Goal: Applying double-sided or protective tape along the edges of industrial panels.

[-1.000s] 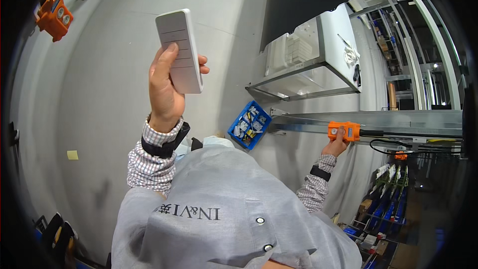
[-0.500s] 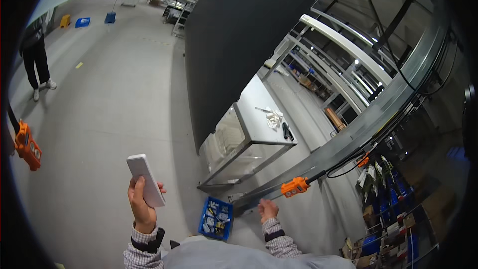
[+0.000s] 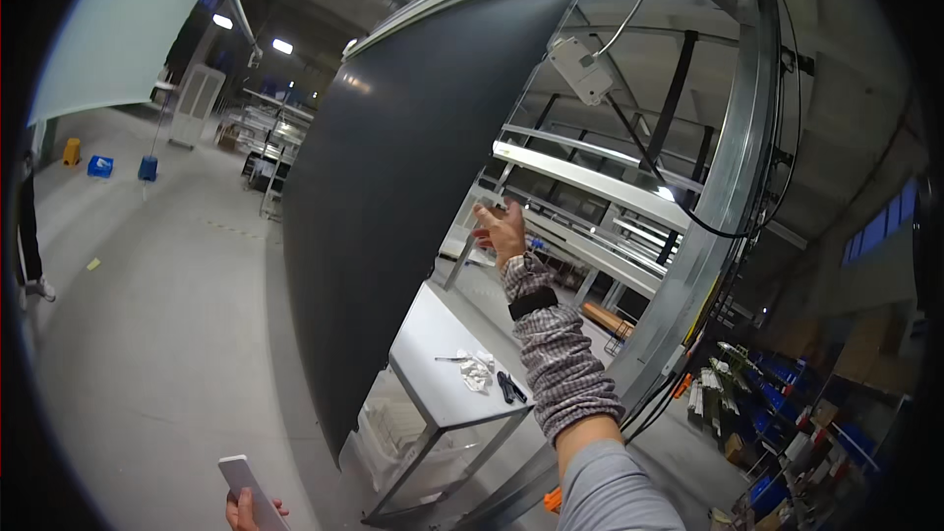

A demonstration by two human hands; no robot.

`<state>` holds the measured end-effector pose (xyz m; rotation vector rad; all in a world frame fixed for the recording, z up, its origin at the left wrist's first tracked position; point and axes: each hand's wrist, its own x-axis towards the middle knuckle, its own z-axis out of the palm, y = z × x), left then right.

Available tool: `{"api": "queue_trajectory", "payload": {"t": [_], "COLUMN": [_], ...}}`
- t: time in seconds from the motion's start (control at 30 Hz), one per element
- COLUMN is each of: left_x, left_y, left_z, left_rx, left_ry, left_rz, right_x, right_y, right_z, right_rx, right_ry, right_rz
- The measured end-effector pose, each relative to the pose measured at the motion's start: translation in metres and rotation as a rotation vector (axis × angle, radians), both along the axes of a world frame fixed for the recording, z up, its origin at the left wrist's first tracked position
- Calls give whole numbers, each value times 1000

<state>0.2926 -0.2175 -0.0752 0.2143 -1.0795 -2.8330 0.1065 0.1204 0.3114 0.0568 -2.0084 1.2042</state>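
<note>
Right now, we are holding one flat white handset low in the view, over the left part of the grey floor; it is tilting, its upper end leaning leftward. Our left hand is pinching it between thumb and fingers, and its lower end is running out of view. Our right hand is hovering raised and empty, its fingers spread and slightly curled, just beside the right edge of one large dark panel; whether it is touching that edge, we cannot tell. Below it, one white-topped table is standing by the panel, and three things are lying on its top: one thin rod, one crumpled white wad and one dark tool. One orange piece is showing behind our right sleeve. One pale box is hanging among cables at the upper right, before a metal rack. Across the room, one yellow object and two blue containers are standing on the floor, one person is showing partly at the left rim, and two lamps are glowing overhead
</note>
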Motion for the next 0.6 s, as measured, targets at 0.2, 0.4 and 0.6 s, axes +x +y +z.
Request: {"api": "queue_trajectory", "payload": {"t": [0.2,0.4,0.6], "left_x": [-32,-76,-128], "left_y": [3,-6,-27], "left_z": [-30,-32,-79], "left_rx": [26,-82,-1522], "left_ry": [-24,9,656], "left_rz": [23,-64,358], "right_x": [-26,-14,18], "right_y": [1,-17,-30], "right_z": [-2,-22,-51], "right_rx": [-144,-126,147], "right_ry": [-30,235,426], "right_rz": [240,206,-44]}}
